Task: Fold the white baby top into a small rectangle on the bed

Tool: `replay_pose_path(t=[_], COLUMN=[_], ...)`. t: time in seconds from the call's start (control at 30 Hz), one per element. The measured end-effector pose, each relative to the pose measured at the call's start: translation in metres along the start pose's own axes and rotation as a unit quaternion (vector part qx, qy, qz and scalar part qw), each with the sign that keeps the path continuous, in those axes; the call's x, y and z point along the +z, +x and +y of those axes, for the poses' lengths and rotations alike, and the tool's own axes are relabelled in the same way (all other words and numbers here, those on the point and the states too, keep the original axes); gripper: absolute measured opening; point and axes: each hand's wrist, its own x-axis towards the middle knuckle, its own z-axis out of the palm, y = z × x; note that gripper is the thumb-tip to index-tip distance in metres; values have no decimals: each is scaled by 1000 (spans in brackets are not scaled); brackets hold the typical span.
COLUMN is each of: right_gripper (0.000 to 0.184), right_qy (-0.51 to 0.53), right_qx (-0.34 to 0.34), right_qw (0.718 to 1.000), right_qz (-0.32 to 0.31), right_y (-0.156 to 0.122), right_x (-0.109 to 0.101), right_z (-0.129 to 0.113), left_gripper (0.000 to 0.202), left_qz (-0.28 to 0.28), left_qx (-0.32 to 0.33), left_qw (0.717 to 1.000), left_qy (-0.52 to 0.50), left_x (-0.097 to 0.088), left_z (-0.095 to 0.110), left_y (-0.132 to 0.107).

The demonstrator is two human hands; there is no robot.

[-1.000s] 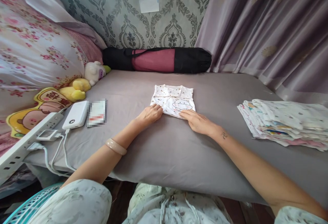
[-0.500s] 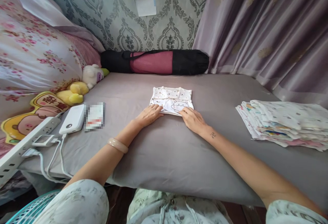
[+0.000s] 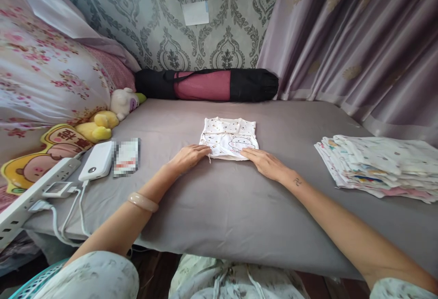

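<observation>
A small folded baby garment [image 3: 228, 135], white with little prints and a cartoon animal outline, lies flat on the grey bed sheet [image 3: 219, 207]. My left hand [image 3: 191, 155] rests at its near left corner, fingers stretched out and the tips on the cloth. At the near right corner lies my right hand [image 3: 265, 161], its fingers extended flat with the tips touching the fabric. Neither hand grips the cloth. To the right sits a stack of folded white printed clothes [image 3: 379, 166], apart from both hands.
A black and pink roll bag [image 3: 201, 85] lies along the wall. On the left are a white power bank [image 3: 97, 159], a power strip [image 3: 37, 194] with cables, a blurred-out card [image 3: 126, 157] and plush toys [image 3: 99, 125]. A curtain [image 3: 315, 39] hangs at the right.
Both hands have moved outward, the left one leftward and the right one rightward. Their fingers have let go of the garment's near edge and straightened. That edge now lies flat and more exposed.
</observation>
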Motion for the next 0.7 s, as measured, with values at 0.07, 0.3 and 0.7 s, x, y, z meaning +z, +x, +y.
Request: replay_pose_path(t=[0.07, 0.3, 0.7], right_gripper=[65, 65, 73], right_qy=[7, 6, -3], right_qx=[-8, -21, -24], right_qw=[1000, 1000, 999], right_qz=[-4, -2, -45], right_y=[0, -7, -35], right_x=[-8, -32, -40], right_z=[-2, -7, -26], left_gripper=[38, 39, 37], left_qz=[10, 16, 9], left_qx=[2, 11, -15], left_qw=[1000, 1000, 997], left_qy=[-14, -18, -72], left_x=[1, -16, -28], left_z=[-2, 7, 40], left_y=[0, -5, -25])
